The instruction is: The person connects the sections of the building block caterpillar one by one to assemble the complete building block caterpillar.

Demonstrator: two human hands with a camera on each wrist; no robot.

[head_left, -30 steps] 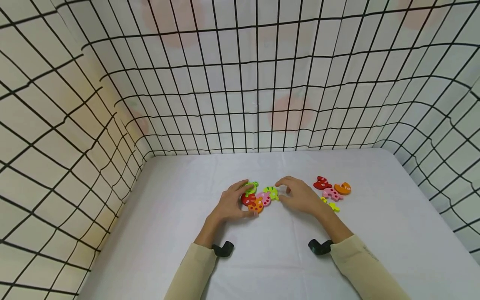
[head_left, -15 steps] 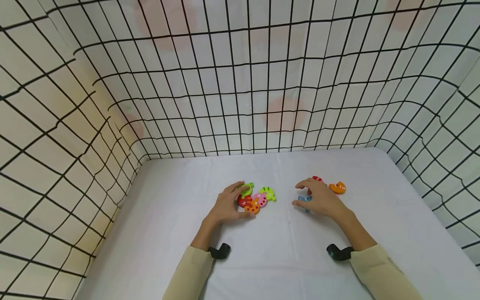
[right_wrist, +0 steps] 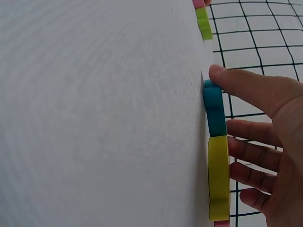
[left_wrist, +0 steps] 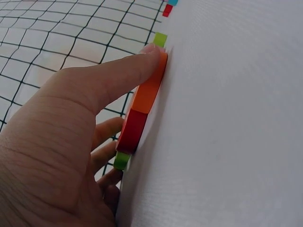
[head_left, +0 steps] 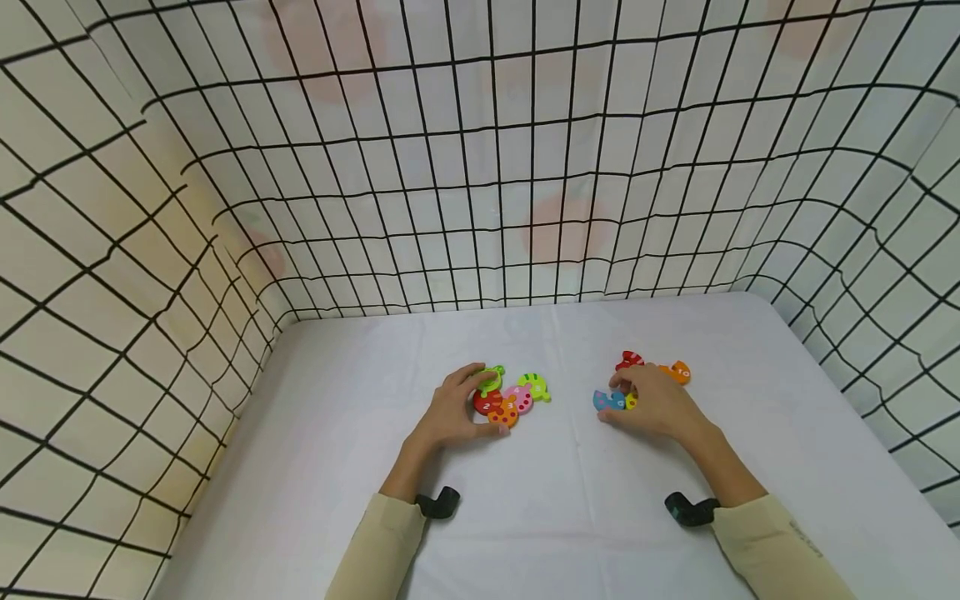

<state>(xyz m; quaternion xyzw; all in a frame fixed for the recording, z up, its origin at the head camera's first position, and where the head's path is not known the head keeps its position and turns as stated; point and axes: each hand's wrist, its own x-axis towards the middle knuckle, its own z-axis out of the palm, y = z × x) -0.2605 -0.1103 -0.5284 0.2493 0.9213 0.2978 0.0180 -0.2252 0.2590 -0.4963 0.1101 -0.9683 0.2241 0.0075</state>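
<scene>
Two hands in pale beige sleeves rest on a white cloth-covered table [head_left: 525, 517], each on a small group of flat, brightly painted wooden puzzle pieces.

The left hand [head_left: 450, 410] lies on a joined cluster near the middle of the table. Its thumb presses the near edge of an orange piece with red dots [head_left: 506, 413], and its fingers curl over the far side, by a green ring-shaped piece [head_left: 492, 379]. Between them sit a red piece with a white numeral [head_left: 486, 402] and a pink dotted piece [head_left: 521, 397], with a light green striped piece [head_left: 534, 384] at the right end. All five touch one another. In the left wrist view the pieces are seen edge-on as thin slabs, and the thumb tip lies on the orange edge.

The right hand [head_left: 654, 403] lies well apart to the right, fingers curled, pinching a blue fan-shaped piece [head_left: 607, 401] and a yellow piece [head_left: 631, 402] that touch each other. The right wrist view shows the thumb tip on the blue piece's edge and the other fingers behind both pieces. Just beyond the hand lie a red striped piece [head_left: 628, 360] and an orange curved piece [head_left: 678, 372].

The cloth is plain and smooth, with a faint crease down the middle. A cream curtain with a black grid pattern [head_left: 480, 167] and faint pinkish blotches encloses the table on the left, back and right.
</scene>
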